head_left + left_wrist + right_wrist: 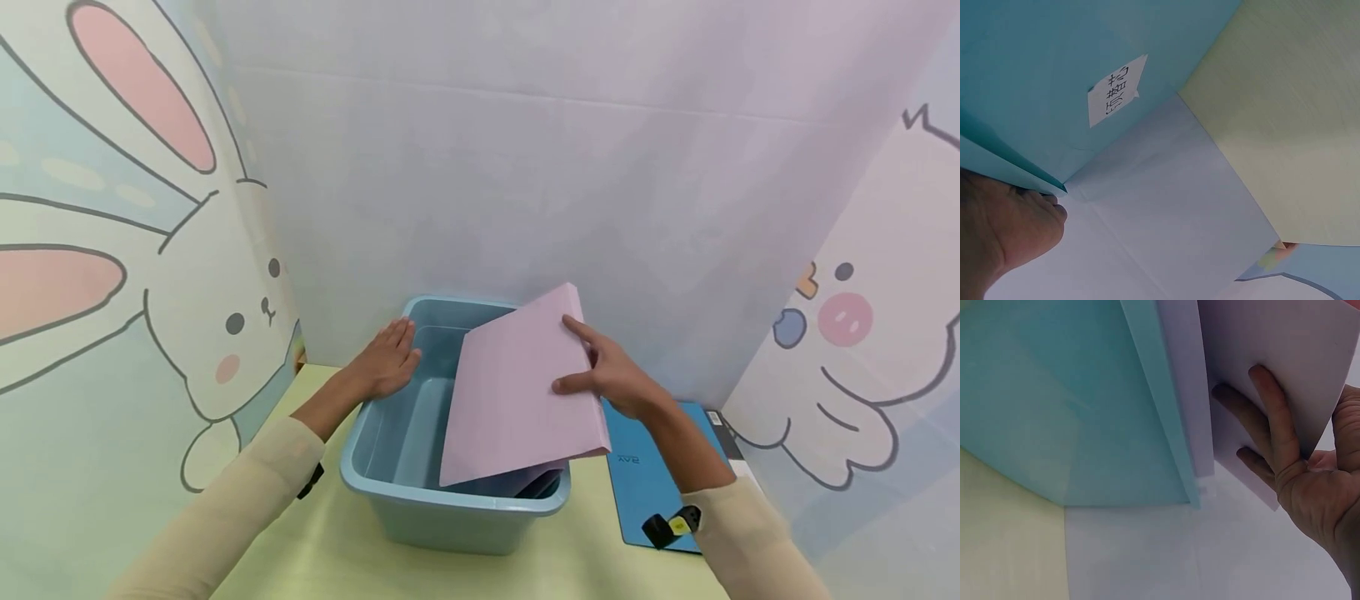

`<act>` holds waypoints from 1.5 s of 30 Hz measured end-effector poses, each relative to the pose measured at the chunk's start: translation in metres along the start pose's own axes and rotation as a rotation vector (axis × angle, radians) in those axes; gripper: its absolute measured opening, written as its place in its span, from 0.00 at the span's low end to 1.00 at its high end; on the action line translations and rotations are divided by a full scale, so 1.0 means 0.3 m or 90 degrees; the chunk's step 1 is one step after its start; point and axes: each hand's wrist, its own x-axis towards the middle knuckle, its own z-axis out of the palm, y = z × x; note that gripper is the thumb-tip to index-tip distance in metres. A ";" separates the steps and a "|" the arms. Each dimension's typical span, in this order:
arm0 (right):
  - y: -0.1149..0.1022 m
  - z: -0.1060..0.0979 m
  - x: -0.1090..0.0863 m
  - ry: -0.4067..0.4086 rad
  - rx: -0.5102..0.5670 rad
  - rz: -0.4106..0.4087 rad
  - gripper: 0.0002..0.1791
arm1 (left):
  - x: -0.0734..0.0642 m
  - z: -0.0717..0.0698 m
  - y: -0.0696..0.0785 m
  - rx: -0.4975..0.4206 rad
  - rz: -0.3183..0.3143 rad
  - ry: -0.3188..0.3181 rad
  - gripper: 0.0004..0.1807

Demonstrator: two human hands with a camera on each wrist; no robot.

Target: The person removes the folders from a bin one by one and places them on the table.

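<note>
A light blue plastic tub point(408, 500) stands on the table against the wall. My right hand point(611, 371) grips a pale pink-lilac file folder point(517, 387) by its right edge, thumb on the front face. In the right wrist view, several fingers point(1279, 415) spread across the folder's back. The folder tilts over the right half of the tub, with its lower edge above the front rim. Beneath it, another lilac folder point(1182, 381) and something dark show partly in the tub. My left hand point(388, 362) rests at the tub's left rim, fingers extended.
Right of the tub lies a flat blue folder-like item point(652, 467) with lettering, over a dark and white one point(727, 437). A handwritten paper label point(1116, 90) is stuck on the tub's outer side. Cartoon-printed cloth walls point(570, 183) enclose the yellowish table point(592, 542).
</note>
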 end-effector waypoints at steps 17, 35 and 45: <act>0.123 -0.100 -0.118 0.000 0.142 -0.072 0.63 | -0.005 0.004 -0.004 -0.004 -0.003 -0.010 0.38; 0.219 -0.246 -0.242 -0.035 0.208 -0.112 0.53 | -0.003 -0.001 -0.002 -0.012 0.000 -0.007 0.38; 0.253 -0.322 -0.287 -0.041 0.219 -0.138 0.52 | 0.002 0.005 0.003 -0.014 -0.005 -0.011 0.38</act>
